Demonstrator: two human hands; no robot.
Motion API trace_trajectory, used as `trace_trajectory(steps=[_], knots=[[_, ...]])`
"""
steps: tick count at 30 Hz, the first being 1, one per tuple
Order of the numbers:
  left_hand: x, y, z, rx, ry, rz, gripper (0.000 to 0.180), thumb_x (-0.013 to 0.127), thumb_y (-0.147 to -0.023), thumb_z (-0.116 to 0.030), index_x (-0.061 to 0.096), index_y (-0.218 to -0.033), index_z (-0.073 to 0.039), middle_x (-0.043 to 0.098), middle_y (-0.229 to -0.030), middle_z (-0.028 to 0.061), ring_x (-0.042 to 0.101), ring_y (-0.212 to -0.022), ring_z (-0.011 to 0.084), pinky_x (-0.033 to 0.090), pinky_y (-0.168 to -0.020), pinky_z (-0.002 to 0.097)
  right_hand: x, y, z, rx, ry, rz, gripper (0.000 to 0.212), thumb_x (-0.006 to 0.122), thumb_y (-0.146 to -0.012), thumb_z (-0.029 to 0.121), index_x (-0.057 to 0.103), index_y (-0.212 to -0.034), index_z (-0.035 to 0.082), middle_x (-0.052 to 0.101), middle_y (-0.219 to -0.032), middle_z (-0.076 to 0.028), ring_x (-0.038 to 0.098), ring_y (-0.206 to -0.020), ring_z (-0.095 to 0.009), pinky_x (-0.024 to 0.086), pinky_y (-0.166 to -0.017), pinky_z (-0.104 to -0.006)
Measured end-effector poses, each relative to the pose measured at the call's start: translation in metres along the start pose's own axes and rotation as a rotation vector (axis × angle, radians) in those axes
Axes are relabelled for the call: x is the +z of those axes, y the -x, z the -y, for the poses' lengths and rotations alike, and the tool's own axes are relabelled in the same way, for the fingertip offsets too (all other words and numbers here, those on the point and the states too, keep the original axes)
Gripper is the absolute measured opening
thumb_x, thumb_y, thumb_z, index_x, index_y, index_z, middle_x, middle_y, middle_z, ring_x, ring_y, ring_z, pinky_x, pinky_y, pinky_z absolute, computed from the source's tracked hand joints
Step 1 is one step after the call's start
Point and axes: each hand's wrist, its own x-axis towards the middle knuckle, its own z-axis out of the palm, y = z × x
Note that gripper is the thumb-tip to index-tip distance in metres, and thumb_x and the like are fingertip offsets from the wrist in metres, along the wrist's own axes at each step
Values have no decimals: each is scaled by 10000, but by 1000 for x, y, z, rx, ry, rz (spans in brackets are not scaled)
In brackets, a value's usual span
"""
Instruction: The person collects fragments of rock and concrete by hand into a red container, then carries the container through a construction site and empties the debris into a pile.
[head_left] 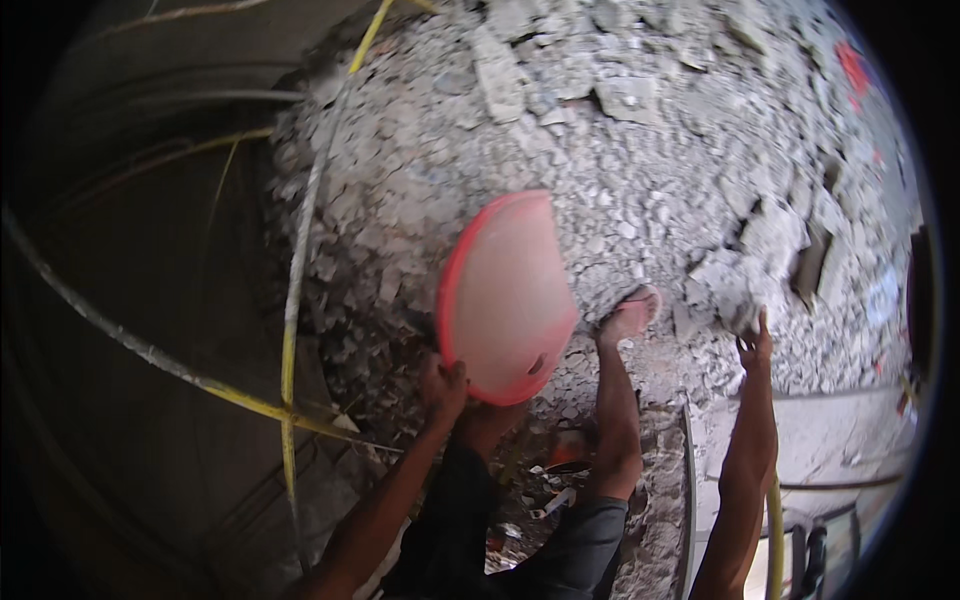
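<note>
My left hand (pixel 443 388) is closed on the lower left rim of a shallow red scoop pan (pixel 508 300). The pan is dusty inside, with one straight-cut side and a slot near its lower edge. It stands tilted in front of my legs, and I see nothing lying in it. Out to the right, my right hand (pixel 757 345) reaches over the rubble, its fingers curled against a grey chunk of rubble (pixel 738 316). Part of the grip is hidden from this view.
A heap of broken rubble (pixel 610 180) spreads ahead, with larger slabs (pixel 627 98) farther back. My sandalled foot (pixel 632 310) rests on it. Yellow and white poles (pixel 300 260) cross at the left beside a dark drop. A low broken wall (pixel 655 500) runs near my right leg.
</note>
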Motion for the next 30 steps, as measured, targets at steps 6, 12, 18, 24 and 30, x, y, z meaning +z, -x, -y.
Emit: trace_trajectory(steps=[6,12,18,24,30], knots=[[11,-45,28,49,258,134,214,646,-869,-156,588,-1019,-15,621,-835,131,630,-708,233,494,-616,338,20,-2,15,41,123,166,839,636,-826,669,321,-1507,292,489,-1419,-33,490,-1151,-186,346,-877,-395],[-1,-50,43,21,270,223,222,630,-882,-125,584,-1052,9,624,-846,150,678,-815,263,526,-679,367,114,37,11,-4,-329,-3,900,704,-876,458,189,-1543,143,264,-1553,-194,231,-1430,-389,224,-1143,-622],[-5,-56,50,-174,467,331,235,609,-888,-87,572,-1105,-4,613,-887,149,659,-779,253,520,-681,376,164,54,-11,-127,-184,-25,920,645,-909,476,65,-1558,174,115,-1530,-354,184,-1418,-486,268,-1116,-655],[-17,-59,75,-190,461,289,277,608,-899,-90,550,-1159,-15,605,-1028,175,625,-945,299,490,-827,410,216,121,-44,-297,169,114,649,654,-943,297,349,-1464,57,520,-1310,-257,626,-1044,-417,524,-867,-593],[-8,-56,140,-44,620,268,282,578,-910,-53,510,-1182,-21,572,-976,145,641,-819,267,510,-666,380,444,247,-114,-461,531,473,715,738,-886,182,342,-1463,30,552,-1298,-165,581,-1131,-289,551,-895,-417]])
